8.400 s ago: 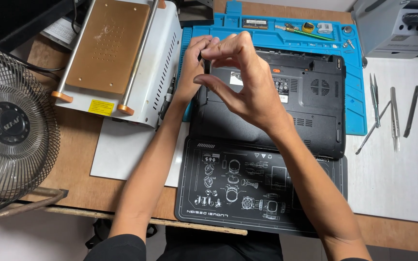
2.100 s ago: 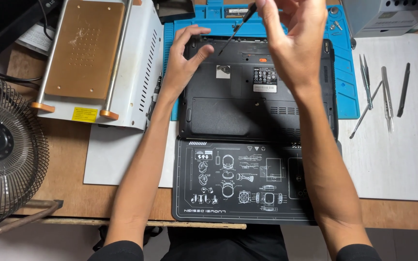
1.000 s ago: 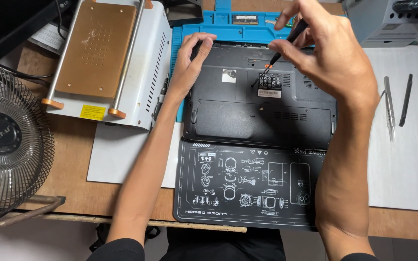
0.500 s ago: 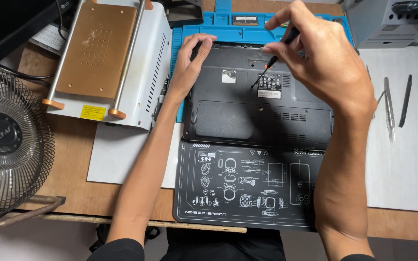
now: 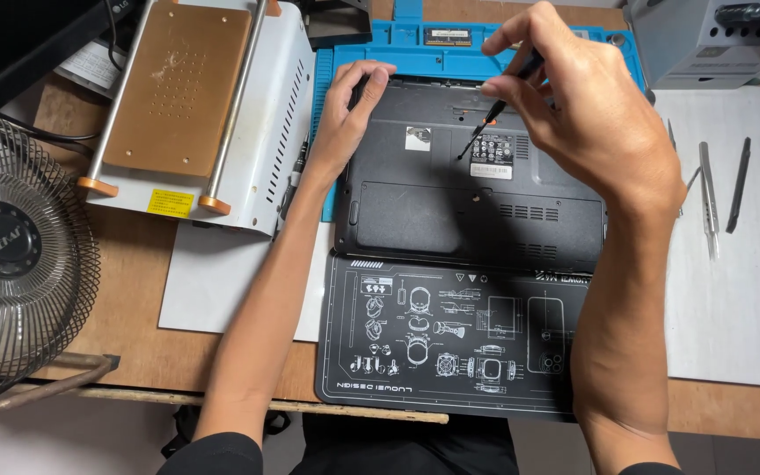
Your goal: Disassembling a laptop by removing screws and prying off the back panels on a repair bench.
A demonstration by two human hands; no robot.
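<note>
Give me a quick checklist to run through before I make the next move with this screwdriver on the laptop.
1. Laptop steadied: ok, the left hand grips its far left corner.
2. Screwdriver held firmly: ok, pinched in the right hand.
3. Tip seated in a screw: cannot tell, the tip sits by the label on the base and the screw head is too small to see.
4. Laptop lying flat on the blue mat: ok, bottom side up.
5. Spare tools within reach: ok, tweezers lie on the white sheet to the right.
</note>
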